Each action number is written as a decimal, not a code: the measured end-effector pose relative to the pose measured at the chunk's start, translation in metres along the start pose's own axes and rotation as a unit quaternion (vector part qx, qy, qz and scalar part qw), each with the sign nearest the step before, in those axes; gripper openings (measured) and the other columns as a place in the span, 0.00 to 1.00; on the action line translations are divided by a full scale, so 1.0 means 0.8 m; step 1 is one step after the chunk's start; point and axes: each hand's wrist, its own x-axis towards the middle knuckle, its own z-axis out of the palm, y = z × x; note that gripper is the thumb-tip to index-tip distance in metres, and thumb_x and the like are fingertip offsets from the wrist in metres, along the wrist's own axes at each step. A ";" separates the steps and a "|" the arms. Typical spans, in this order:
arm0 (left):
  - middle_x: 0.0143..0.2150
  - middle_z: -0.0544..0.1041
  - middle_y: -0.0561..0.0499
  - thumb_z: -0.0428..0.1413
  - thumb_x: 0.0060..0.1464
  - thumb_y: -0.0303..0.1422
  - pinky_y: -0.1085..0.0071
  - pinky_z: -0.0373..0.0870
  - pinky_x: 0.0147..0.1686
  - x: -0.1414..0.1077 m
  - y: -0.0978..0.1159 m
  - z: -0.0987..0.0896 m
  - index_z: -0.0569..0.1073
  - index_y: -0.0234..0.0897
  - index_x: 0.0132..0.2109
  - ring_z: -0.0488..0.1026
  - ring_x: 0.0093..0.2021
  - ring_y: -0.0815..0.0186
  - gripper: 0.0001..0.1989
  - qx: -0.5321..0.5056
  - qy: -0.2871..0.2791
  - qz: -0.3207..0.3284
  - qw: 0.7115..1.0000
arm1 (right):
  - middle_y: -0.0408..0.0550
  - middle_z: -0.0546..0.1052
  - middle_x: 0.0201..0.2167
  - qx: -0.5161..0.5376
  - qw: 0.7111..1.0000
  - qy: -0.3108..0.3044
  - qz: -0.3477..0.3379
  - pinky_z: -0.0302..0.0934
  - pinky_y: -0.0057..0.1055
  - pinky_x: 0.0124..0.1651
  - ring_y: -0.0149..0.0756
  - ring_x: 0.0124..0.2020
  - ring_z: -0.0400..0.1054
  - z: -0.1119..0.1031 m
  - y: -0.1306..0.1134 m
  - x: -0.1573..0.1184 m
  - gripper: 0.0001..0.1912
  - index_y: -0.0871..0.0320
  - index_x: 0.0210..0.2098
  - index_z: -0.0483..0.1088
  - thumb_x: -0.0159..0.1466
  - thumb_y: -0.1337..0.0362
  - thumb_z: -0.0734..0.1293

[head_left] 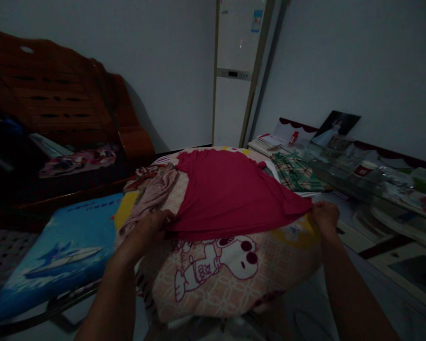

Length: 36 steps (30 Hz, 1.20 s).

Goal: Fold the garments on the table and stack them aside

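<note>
Nearest lies a pale-pink patterned cloth (213,303) with white lattice lines, yellow patches and a cartoon dog outlined in dark purple. Over it, a plain magenta fabric garment (230,194) is spread out between the two bare hands. The left hand (156,223) pinches its near left corner; the right hand (325,219) has its fingers closed on the near right corner, drawn out to a point. To the left is a blue cushion (81,222) printed with a white boat. A crumpled dusty-pink cloth (158,189) lies just beside the garment's left edge, and a green-and-cream plaid cloth (293,173) is beyond its right side. Farther back stand a glossy reddish-brown wooden bench (57,104), left, and a tall white upright appliance (232,109) against the wall
</note>
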 end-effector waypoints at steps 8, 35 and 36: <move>0.49 0.77 0.43 0.50 0.42 0.19 0.63 0.66 0.51 0.005 0.008 0.024 0.74 0.37 0.50 0.74 0.51 0.56 0.27 -0.002 0.039 0.039 0.998 | 0.64 0.78 0.35 -0.103 0.994 -0.040 -0.020 0.63 0.40 0.39 0.50 0.36 0.73 -0.011 -0.025 -0.030 0.14 0.63 0.39 0.78 0.58 0.68 0.63; 0.38 0.81 0.50 0.55 0.53 0.33 0.71 0.68 0.38 -0.008 0.048 0.012 0.77 0.39 0.37 0.75 0.37 0.62 0.07 -0.164 -0.055 0.067 0.983 | 0.53 0.77 0.32 -0.087 0.972 -0.041 -0.213 0.58 0.34 0.41 0.42 0.35 0.68 -0.022 -0.033 -0.016 0.11 0.60 0.29 0.75 0.53 0.73 0.61; 0.38 0.80 0.50 0.55 0.52 0.32 0.71 0.68 0.38 -0.008 0.050 0.013 0.77 0.39 0.37 0.76 0.37 0.62 0.07 -0.159 -0.059 0.073 0.983 | 0.54 0.77 0.32 -0.093 0.971 -0.045 -0.213 0.57 0.33 0.41 0.41 0.35 0.68 -0.022 -0.031 -0.015 0.11 0.60 0.29 0.75 0.54 0.73 0.61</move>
